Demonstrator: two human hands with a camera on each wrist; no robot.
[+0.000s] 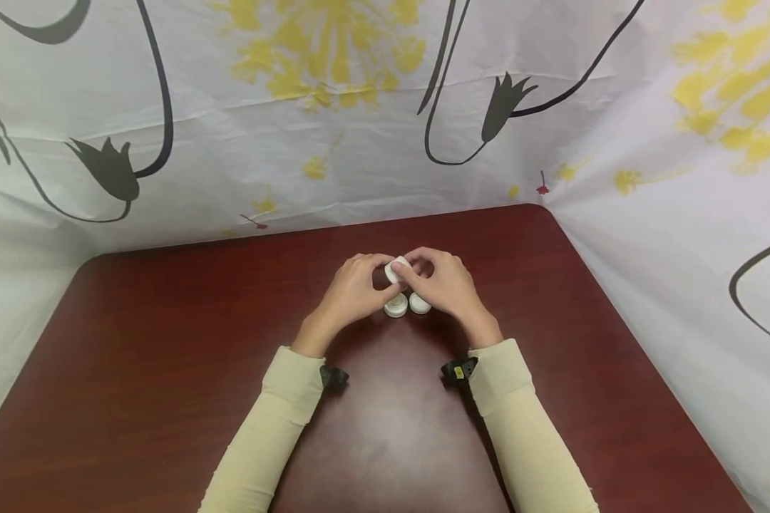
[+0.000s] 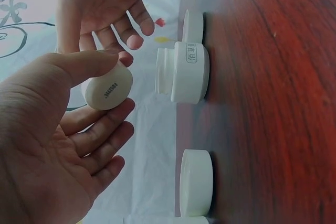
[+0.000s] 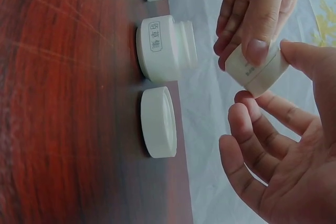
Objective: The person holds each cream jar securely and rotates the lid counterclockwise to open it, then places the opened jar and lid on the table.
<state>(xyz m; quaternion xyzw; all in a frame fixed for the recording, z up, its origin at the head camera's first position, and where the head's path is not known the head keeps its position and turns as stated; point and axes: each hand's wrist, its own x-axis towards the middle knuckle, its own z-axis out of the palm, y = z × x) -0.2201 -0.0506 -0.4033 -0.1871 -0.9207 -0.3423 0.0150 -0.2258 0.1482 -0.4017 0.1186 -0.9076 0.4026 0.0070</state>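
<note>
Above the table, both hands hold a small white jar [image 1: 396, 271] between them; it is tilted, with dark print on one face and a seam round its side. My left hand [image 1: 353, 288] grips its printed part between thumb and fingers. On the other side of the seam, my right hand [image 1: 448, 283] pinches it with thumb and fingertips. Below the hands, an uncapped white jar [image 3: 160, 48] with a bare neck and a boxed label stands upright on the table. Beside it lies a round white lid [image 3: 159, 123], and another white lid [image 2: 197, 183] shows in the left wrist view.
The dark red wooden table [image 1: 167, 356] reaches back to a white cloth [image 1: 218, 171] with yellow and grey flower prints, which also hangs along the right side. A black wrist camera [image 1: 458, 372] sits at the right cuff, another black camera [image 1: 335, 379] at the left.
</note>
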